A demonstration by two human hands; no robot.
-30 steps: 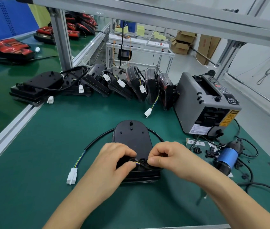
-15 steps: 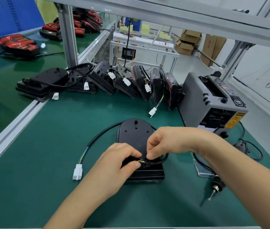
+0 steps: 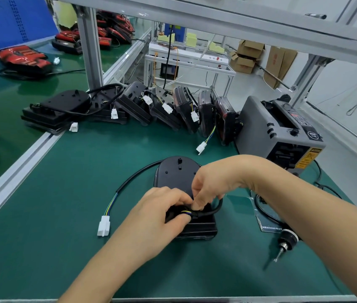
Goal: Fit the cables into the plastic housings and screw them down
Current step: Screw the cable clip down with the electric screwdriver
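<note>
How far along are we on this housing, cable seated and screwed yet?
Looks done: the row of black cabled housings standing behind. In hand: left hand and right hand pinch the black sheathed cable into the flat black plastic housing. Left: screwing; the black electric screwdriver lies untouched.

Black plastic housing (image 3: 176, 179) sits flat on the green mat (image 3: 64, 204), rounded end pointing away from me, with a few holes and a little peg on top. The black cable (image 3: 136, 178) arcs round its far end. On the left it finishes in a white connector (image 3: 104, 226) lying on the mat. The other end, yellow and blue wires showing, curls in at the near edge, pinched between my left hand (image 3: 157, 217) and right hand (image 3: 212, 182).
</note>
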